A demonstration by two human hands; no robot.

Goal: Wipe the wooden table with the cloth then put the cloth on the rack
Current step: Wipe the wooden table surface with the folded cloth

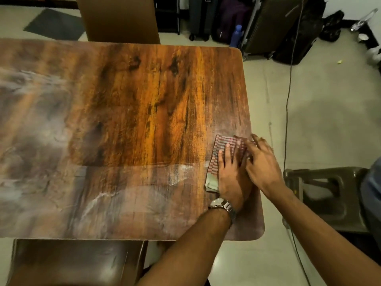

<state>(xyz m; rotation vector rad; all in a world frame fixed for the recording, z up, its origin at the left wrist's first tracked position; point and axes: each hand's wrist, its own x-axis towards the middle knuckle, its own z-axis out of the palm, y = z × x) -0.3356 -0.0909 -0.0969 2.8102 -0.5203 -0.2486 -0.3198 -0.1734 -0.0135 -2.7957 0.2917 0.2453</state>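
The wooden table (134, 100) fills most of the view, its grain bright orange-brown in the middle and dulled by pale, streaky smears along the left side and the near edge. A brown chair (72, 261) is tucked under the near edge and another chair back (117, 17) stands at the far edge. On the floor beyond the far right corner stand dark suitcases (268, 23), with a blue bottle (236, 36) in front of them. A dark plastic stool (329, 193) sits on the floor to the right of the table, and a thin cable (288, 100) runs past it. The striped cloth (221, 145) lies flat on the table close to its right edge. The left hand (233, 174), with a metal watch (221, 204) on its wrist, presses down on it with straight fingers. The right hand (261, 159), slightly blurred, lies just beside it with its fingers spread over the cloth, the two hands touching side by side.
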